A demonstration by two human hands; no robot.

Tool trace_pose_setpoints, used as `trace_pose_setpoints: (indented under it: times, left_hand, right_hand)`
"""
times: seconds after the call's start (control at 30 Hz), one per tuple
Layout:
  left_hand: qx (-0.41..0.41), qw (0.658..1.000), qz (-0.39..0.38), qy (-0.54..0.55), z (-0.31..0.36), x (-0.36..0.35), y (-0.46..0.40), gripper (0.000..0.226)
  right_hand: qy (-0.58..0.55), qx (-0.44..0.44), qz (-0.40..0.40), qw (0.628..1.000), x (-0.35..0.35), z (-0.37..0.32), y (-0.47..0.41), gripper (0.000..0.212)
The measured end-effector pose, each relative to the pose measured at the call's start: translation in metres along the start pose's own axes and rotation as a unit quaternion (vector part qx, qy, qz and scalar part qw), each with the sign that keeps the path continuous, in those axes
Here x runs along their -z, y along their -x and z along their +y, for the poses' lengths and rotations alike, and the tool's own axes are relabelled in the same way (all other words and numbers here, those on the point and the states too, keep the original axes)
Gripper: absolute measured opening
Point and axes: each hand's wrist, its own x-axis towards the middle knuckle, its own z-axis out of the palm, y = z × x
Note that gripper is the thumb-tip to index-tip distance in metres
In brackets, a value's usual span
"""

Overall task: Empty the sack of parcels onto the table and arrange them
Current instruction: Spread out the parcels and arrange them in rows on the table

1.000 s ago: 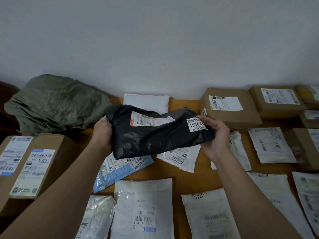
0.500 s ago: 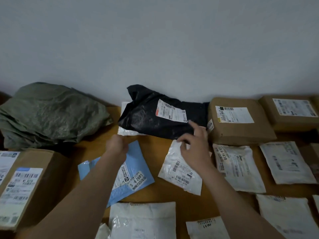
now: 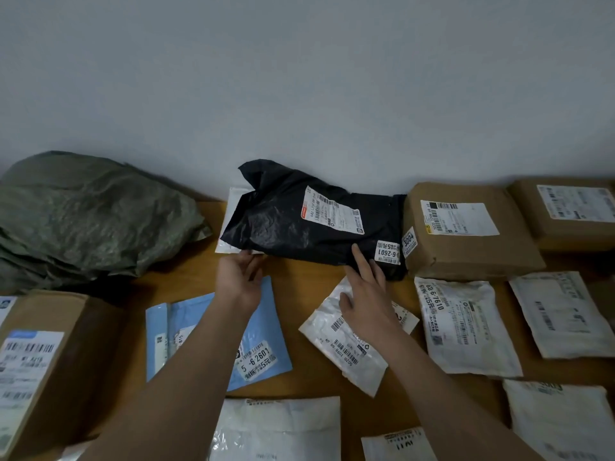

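One second earlier both hands held the black parcel raised above the table. It now lies against the wall, partly over a white parcel and touching a brown box. The left hand is open, fingertips at the parcel's near edge. The right hand is open, one finger touching its lower right part.

Black bag w/ white barcode labels, glossy. Sack is dull green, woven look. Mailer light blue. Boxes brown cardboard. Table orange-brown. Wall pale grey.
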Motion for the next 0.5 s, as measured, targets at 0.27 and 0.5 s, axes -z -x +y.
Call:
trace_pose_setpoints:
  times: [0.27,0.5]
  left_hand:
    - [-0.132,0.954,0.264,-0.051,0.003,0.022,0.044,0.028]
    - [-0.017,0.983,0.181,-0.014,0.000,0.038,0.058,0.045]
  right_hand:
    - [-0.001,0.008,0.074,0.997,0.009,-0.015,0.002,0.059]
    - [-0.087,-0.016,-0.020,0.996,0.020,-0.025,0.005,0.063]
